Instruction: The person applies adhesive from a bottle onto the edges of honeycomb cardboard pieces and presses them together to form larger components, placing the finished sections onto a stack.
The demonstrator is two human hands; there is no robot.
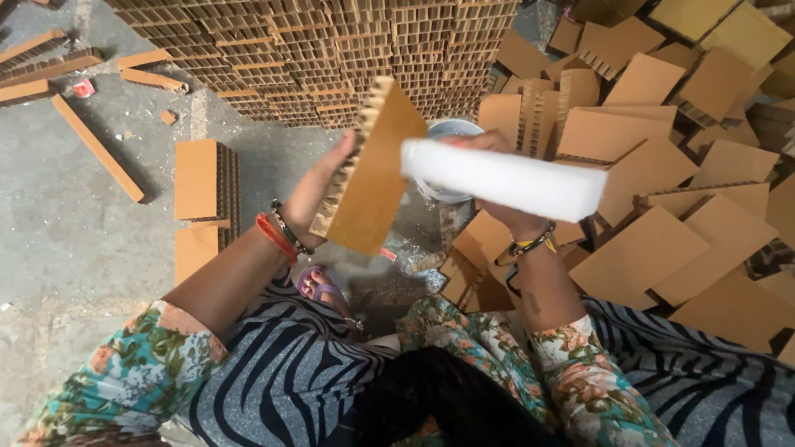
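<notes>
Holding the scene from the head view, I see my left hand [319, 186] closed along the left, ribbed edge of a honeycomb cardboard panel [373, 170], fingers wrapped behind it and thumb at the upper edge, so that grip is firmly shut on the board. The panel stands tilted, its long axis running from near-left up to far-right, its brown face turned toward the right. My right hand [505, 186] is closed around a long white block [505, 178], most likely foam, though I cannot tell the material for sure; its long axis lies nearly level, left to right, and its left end meets the face of the panel, touching or all but touching. So the white block lies directly right of the panel, and the right hand is the nearer one to it. Just behind the block, farther off, sits a pale round tub [451, 132], partly hidden. Far across the floor stands a tall stack of honeycomb cardboard [331, 58], loose cut panels [662, 240] lie heaped on the right, and a few narrow strips [95, 149] rest on the grey concrete floor [74, 248] at left.
</notes>
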